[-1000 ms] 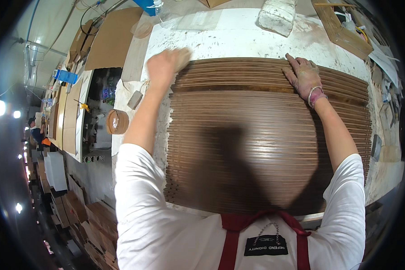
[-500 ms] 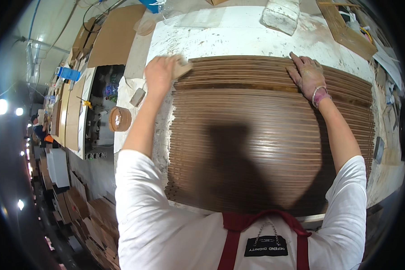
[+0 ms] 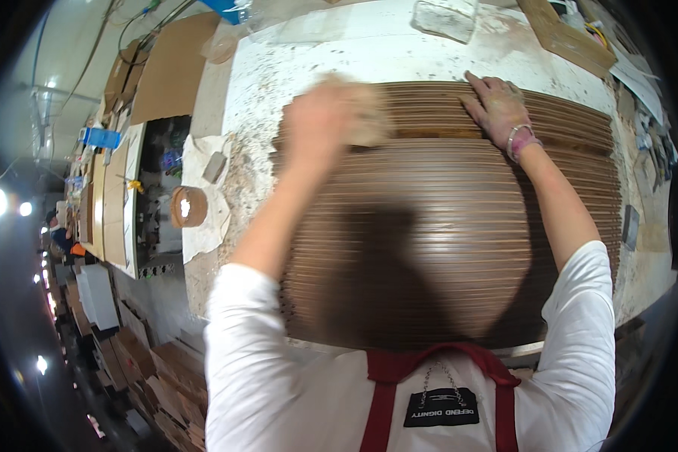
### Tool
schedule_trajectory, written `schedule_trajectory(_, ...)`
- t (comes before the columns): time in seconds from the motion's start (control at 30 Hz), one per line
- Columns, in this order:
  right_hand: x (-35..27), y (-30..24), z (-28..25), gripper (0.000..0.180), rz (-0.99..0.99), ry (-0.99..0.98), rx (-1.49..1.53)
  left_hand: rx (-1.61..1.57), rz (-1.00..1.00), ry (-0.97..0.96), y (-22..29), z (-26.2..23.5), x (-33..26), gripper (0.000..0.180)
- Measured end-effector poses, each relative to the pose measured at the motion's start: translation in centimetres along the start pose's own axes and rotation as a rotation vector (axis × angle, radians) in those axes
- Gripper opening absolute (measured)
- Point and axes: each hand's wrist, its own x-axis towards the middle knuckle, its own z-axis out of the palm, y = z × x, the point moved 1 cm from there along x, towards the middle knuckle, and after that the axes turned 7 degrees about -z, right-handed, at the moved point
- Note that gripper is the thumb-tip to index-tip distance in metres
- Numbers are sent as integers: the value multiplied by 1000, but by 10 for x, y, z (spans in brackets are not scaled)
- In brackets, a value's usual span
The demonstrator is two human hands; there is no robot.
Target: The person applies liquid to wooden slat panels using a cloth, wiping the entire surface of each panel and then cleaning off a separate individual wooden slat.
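Dark brown slatted wooden strips (image 3: 429, 218) lie side by side across the white table, with a gap between a narrow far band and a wide near band. My left hand (image 3: 322, 120) is closed on a beige block-like pad (image 3: 371, 117), over the left part of the far band. Both are smeared by motion, so the pad's exact kind cannot be told. Over the far band's right part, my right hand (image 3: 499, 111) rests with fingers spread, holding nothing. A bracelet circles its wrist, and purplish stains mark the skin.
Left of the strips are a brown tape roll (image 3: 189, 207) and a small grey block (image 3: 214, 167) on a white cloth. A clear-wrapped slab (image 3: 444, 20) and a wooden frame (image 3: 565, 39) are at the far side. Another grey block (image 3: 630, 227) lies at right.
My left hand has swept the beige pad rightward from the strips' left end onto the far band. My right hand stays on the strips. The whole view has shifted slightly.
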Motion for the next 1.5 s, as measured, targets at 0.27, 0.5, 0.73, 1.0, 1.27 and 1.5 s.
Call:
schedule_trajectory(0.27,-1,3,4,54,-24,40,-44,263,34,-4,-74,9,-61,39)
schedule_trajectory(0.5,-2,3,5,53,-16,23,-19,-174,-292,-4,-29,-47,-9,28)
schedule_trajectory(0.73,-9,-2,1,54,-6,-18,-23,171,109,-10,-16,47,-37,39)
schedule_trajectory(1.0,-11,0,7,56,-14,20,-80,-190,-302,221,-45,-29,-1,30)
schedule_trajectory(1.27,-17,3,4,61,-90,20,-46,221,-252,70,-80,20,-15,32)
schedule_trajectory(1.5,-10,-92,3,73,-148,279,1204,-616,-143,-41,60,15,-12,32)
